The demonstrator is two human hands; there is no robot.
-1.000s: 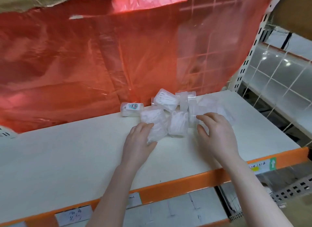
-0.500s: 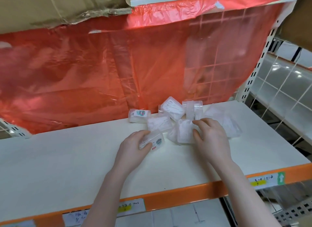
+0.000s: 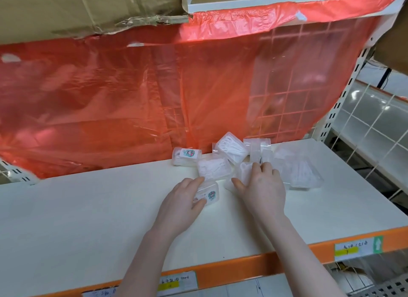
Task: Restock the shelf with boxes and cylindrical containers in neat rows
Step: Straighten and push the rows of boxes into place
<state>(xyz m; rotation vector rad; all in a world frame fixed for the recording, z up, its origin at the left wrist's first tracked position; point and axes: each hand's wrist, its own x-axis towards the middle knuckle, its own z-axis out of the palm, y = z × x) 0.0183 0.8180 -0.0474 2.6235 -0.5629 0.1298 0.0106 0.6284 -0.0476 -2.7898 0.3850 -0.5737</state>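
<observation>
No neat row was made yet: the left hand (image 3: 184, 202) held one box (image 3: 208, 193), the right hand (image 3: 262, 186) gripped another in the loose pile (image 3: 254, 157).

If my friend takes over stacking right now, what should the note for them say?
Left hand: holds a clear box with a cartoon sticker down on the white shelf.
Right hand: grips another clear box at the front of the pile.
Things: the other clear boxes lie jumbled near the red plastic sheet; one stickered box sits apart at the left end of the pile.
Done: the boxes are on the shelf.
Left: no neat row shows yet, so line them all up. I cannot make out any cylindrical containers for certain.
</observation>
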